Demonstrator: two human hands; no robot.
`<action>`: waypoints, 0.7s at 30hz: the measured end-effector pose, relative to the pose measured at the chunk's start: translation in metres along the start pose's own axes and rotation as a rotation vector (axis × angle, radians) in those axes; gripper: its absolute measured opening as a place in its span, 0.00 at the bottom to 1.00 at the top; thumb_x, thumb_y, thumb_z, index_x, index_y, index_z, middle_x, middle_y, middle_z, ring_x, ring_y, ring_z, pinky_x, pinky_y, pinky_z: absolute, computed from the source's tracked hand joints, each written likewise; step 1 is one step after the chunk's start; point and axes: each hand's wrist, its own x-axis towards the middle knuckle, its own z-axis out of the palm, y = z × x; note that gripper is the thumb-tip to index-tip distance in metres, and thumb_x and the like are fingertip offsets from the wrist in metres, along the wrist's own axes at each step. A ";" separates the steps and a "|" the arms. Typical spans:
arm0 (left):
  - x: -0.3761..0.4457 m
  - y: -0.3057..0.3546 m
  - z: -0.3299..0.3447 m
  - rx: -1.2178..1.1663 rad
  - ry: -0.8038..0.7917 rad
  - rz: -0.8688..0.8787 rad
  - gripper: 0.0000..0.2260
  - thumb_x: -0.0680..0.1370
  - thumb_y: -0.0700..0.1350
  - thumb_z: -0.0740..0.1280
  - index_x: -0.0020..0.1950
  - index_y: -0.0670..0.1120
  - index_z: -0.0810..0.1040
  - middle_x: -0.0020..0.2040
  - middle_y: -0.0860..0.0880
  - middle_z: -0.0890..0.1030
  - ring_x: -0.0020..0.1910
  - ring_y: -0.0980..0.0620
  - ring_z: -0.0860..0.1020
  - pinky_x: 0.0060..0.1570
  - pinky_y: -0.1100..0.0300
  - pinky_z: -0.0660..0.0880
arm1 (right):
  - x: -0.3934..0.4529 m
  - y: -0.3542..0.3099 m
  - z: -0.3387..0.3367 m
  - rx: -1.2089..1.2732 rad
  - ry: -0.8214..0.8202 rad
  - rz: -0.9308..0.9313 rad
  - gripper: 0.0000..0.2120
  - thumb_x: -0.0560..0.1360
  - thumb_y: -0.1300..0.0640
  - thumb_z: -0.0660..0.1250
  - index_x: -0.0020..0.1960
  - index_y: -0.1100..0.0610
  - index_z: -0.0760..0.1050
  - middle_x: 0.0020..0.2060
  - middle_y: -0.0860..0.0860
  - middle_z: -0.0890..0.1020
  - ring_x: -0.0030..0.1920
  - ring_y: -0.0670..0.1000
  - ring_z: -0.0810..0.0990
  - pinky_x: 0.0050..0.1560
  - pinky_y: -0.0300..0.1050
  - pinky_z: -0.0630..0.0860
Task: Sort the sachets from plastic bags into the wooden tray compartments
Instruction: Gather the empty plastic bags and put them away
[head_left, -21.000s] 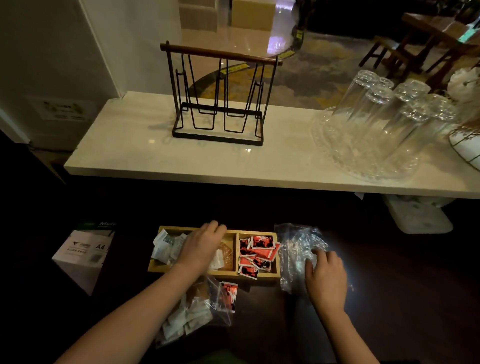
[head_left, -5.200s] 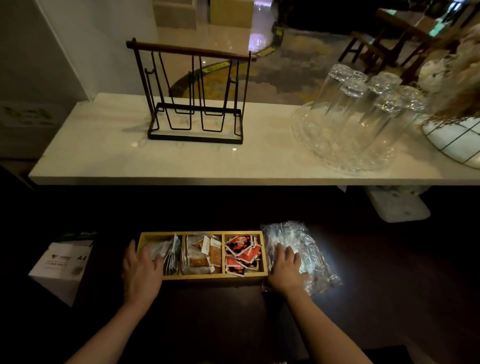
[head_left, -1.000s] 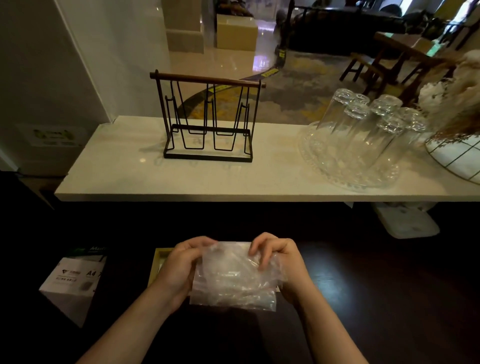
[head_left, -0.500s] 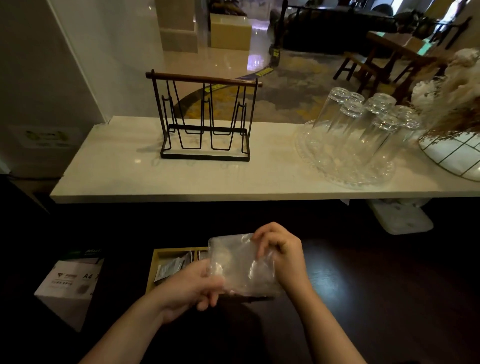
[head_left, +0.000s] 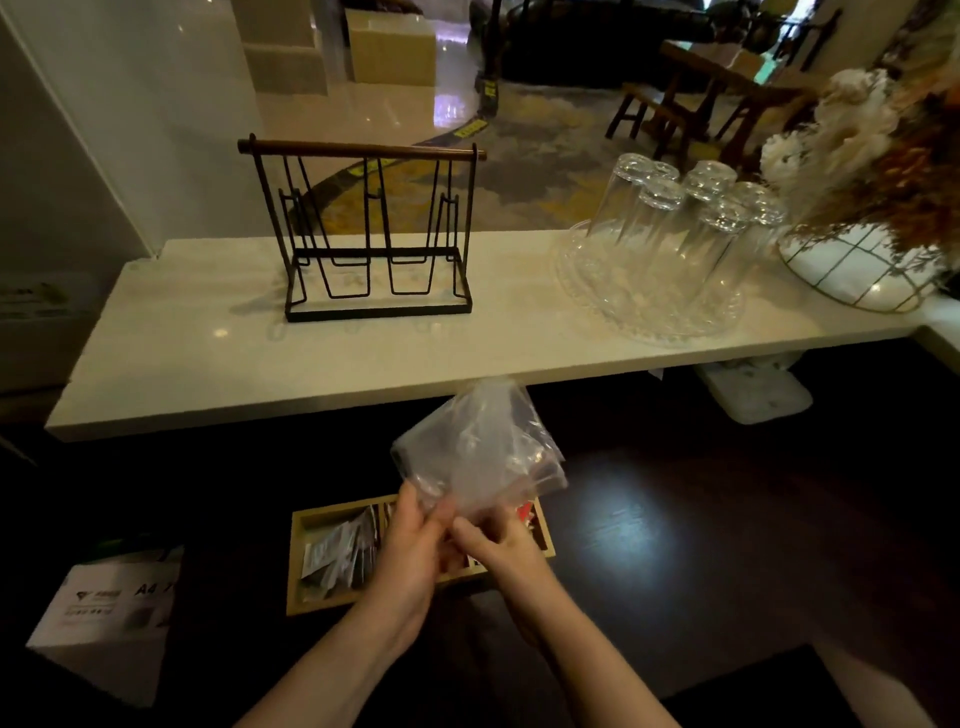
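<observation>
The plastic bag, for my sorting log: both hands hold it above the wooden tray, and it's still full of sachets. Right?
Not quite. The head view shows the plastic bag looking empty; both hands, left hand and right hand, do hold it above the wooden tray.

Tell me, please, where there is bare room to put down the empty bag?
The dark table right of the tray is bare. The white counter is free left of the rack and along its front edge. It is crowded around the glasses and basket.
</observation>
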 end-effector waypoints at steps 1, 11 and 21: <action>0.000 -0.005 0.003 0.080 -0.030 0.004 0.10 0.80 0.42 0.59 0.60 0.52 0.72 0.49 0.50 0.84 0.41 0.48 0.80 0.37 0.53 0.74 | -0.001 0.003 0.004 0.003 0.068 0.004 0.25 0.68 0.38 0.70 0.49 0.61 0.77 0.35 0.48 0.83 0.34 0.44 0.81 0.34 0.34 0.75; 0.014 -0.076 0.018 0.962 -0.332 0.343 0.06 0.75 0.43 0.65 0.50 0.51 0.71 0.45 0.56 0.74 0.39 0.62 0.74 0.38 0.70 0.68 | -0.046 0.052 -0.037 0.128 0.753 0.075 0.09 0.78 0.61 0.64 0.47 0.67 0.79 0.28 0.55 0.83 0.29 0.49 0.82 0.29 0.39 0.77; 0.014 -0.149 0.078 1.363 -0.627 0.515 0.09 0.76 0.43 0.61 0.55 0.50 0.73 0.53 0.52 0.75 0.52 0.52 0.75 0.51 0.56 0.73 | -0.124 0.132 -0.106 0.068 1.084 0.287 0.06 0.76 0.57 0.67 0.43 0.56 0.72 0.26 0.51 0.77 0.23 0.44 0.74 0.25 0.34 0.69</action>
